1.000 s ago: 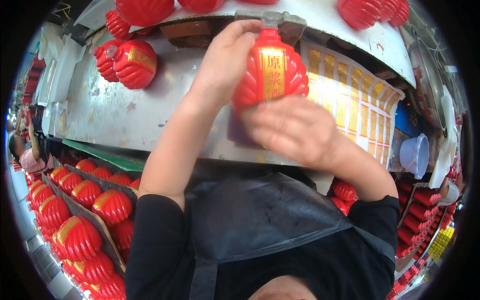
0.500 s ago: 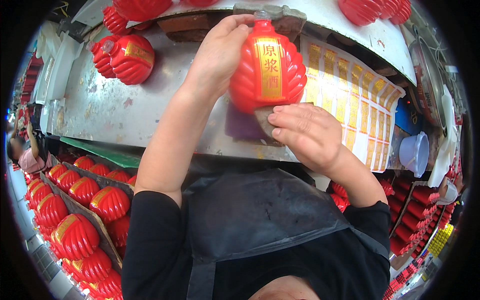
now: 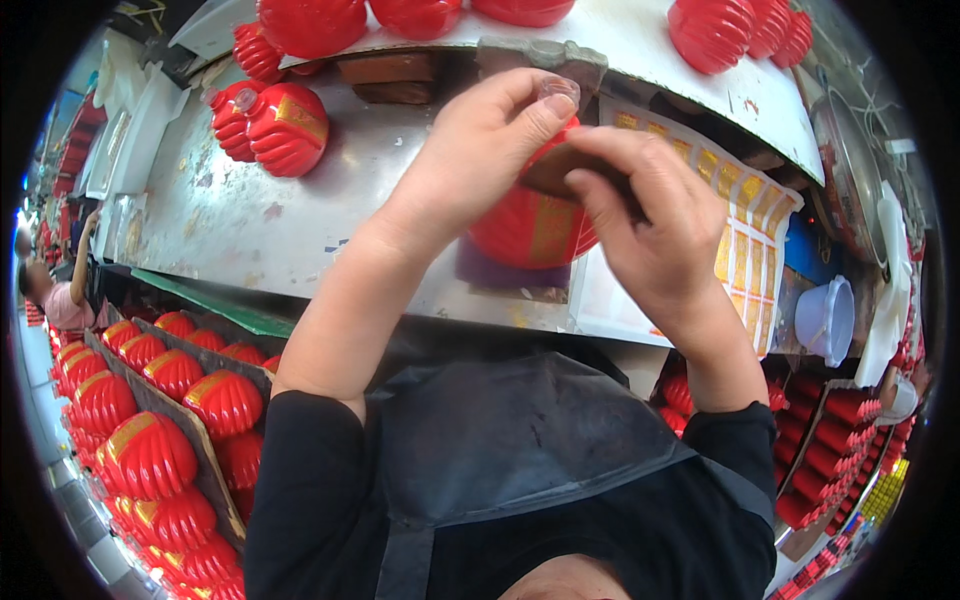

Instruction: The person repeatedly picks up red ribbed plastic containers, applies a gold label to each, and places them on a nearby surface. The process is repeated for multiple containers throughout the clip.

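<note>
Red ribbed bottles (image 3: pixel 150 455) fill the cardboard trays (image 3: pixel 205 470) at the lower left, close beside the person's dark apron (image 3: pixel 520 450); each of them already carries a gold label on its belly. More red bottles stand in rows at the lower right (image 3: pixel 840 440), too small to tell if they are labelled.

Above the apron both forearms go up to a metal bench (image 3: pixel 250 230). The left hand (image 3: pixel 470 160) wraps the bottle (image 3: pixel 525 230) from the left side, fingers curled around its shoulder, and the thumb tip (image 3: pixel 548 108) presses near the clear cap (image 3: pixel 560 90). The right hand (image 3: pixel 655 235) lies over the upper right of the bottle with its fingers close together and bent, pressing on a dark flat thing (image 3: pixel 560 165) against the bottle — what this thing is cannot be told. The bottle is held just over the bench edge, and a gold label (image 3: pixel 550 225) shows on its front below the hands.

Just to the right lies a sheet of gold labels (image 3: pixel 745 240), many still on it. A pale plastic cup (image 3: pixel 825 320) stands further right.

Judging from this, the label is already on this bottle and is being pressed down — the bottle is not yet in the trays. Two labelled bottles (image 3: pixel 275 125) lie further back on the bench, and more bottles (image 3: pixel 310 20) sit at the far edge, so a good part of the work seems left.

Far at the left another person (image 3: pixel 55 290) works at the same line.
</note>
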`<state>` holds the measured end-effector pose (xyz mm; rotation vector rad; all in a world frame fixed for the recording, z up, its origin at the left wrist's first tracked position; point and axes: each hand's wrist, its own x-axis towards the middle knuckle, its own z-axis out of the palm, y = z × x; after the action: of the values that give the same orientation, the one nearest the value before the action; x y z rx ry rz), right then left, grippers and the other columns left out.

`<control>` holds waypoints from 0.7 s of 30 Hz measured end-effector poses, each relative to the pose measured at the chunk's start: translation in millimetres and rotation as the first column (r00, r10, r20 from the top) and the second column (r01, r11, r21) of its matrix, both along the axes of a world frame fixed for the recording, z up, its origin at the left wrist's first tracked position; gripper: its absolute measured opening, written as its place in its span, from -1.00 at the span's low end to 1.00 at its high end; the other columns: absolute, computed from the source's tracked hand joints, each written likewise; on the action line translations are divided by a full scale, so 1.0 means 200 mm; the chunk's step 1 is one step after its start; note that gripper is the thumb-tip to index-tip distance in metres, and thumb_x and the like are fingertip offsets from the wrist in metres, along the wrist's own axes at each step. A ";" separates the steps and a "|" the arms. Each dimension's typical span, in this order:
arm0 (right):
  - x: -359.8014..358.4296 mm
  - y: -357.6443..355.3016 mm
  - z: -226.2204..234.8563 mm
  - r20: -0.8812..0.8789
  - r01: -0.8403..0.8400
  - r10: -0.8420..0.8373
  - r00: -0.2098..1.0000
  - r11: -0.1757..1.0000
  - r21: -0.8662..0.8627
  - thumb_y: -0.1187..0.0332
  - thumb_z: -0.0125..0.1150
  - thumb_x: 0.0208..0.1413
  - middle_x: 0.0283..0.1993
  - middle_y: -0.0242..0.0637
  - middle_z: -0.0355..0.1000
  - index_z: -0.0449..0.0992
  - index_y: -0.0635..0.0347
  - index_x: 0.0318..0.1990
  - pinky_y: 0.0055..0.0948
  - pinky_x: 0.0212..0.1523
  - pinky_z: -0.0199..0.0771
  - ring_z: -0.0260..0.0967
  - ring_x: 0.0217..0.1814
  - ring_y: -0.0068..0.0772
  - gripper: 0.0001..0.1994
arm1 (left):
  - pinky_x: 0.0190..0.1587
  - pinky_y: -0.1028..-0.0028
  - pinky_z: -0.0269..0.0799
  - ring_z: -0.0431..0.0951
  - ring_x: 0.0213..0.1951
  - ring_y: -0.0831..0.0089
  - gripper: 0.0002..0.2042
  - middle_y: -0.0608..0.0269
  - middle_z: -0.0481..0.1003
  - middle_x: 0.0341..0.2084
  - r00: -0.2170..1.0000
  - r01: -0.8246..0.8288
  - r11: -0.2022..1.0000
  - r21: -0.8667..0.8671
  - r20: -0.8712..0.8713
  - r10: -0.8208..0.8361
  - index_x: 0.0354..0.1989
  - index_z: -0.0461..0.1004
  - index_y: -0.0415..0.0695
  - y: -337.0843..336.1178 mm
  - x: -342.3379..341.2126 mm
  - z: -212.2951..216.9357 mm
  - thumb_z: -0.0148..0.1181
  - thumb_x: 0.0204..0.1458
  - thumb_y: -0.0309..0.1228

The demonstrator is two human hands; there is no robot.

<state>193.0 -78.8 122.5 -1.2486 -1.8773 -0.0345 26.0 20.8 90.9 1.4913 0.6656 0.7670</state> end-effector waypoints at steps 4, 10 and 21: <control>-0.03 -0.02 0.02 -0.002 0.093 -0.094 0.996 0.985 0.146 0.64 0.42 0.09 -0.16 -0.10 0.64 0.62 0.29 -0.06 -0.30 -0.14 0.64 0.64 -0.16 -0.08 -0.74 | 0.14 0.45 0.52 0.60 0.01 0.50 -0.73 0.22 0.61 -0.07 0.999 -0.028 0.997 0.072 0.034 0.025 0.07 0.54 -0.26 -0.04 -0.02 0.00 0.18 0.38 -0.32; -0.06 -0.08 -0.02 -0.181 0.149 -0.154 0.971 0.988 -0.043 0.63 0.39 0.16 -0.12 -0.05 0.65 0.63 0.33 -0.02 -0.37 -0.09 0.64 0.67 -0.12 -0.20 -0.77 | 0.05 0.43 0.51 0.58 -0.05 0.50 -0.75 0.24 0.61 -0.07 0.992 -0.102 0.963 0.250 -0.040 0.116 0.00 0.54 -0.25 -0.15 -0.12 0.02 0.21 0.37 -0.29; 0.44 0.00 -0.14 -0.705 -0.176 -0.289 0.647 0.844 -0.507 0.47 0.14 0.37 0.06 -0.37 0.51 0.56 0.29 0.04 -0.58 0.16 0.34 0.41 0.09 -0.59 -0.82 | 0.13 0.48 0.47 0.58 -0.01 0.52 -0.70 0.23 0.62 -0.09 0.669 -0.726 0.618 0.302 0.105 0.736 0.08 0.53 -0.30 -0.02 -0.93 0.06 0.17 0.40 -0.28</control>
<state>282.0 -78.5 95.0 -1.3793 -1.0845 0.9300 -160.9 16.6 102.9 1.5042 1.2637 1.5537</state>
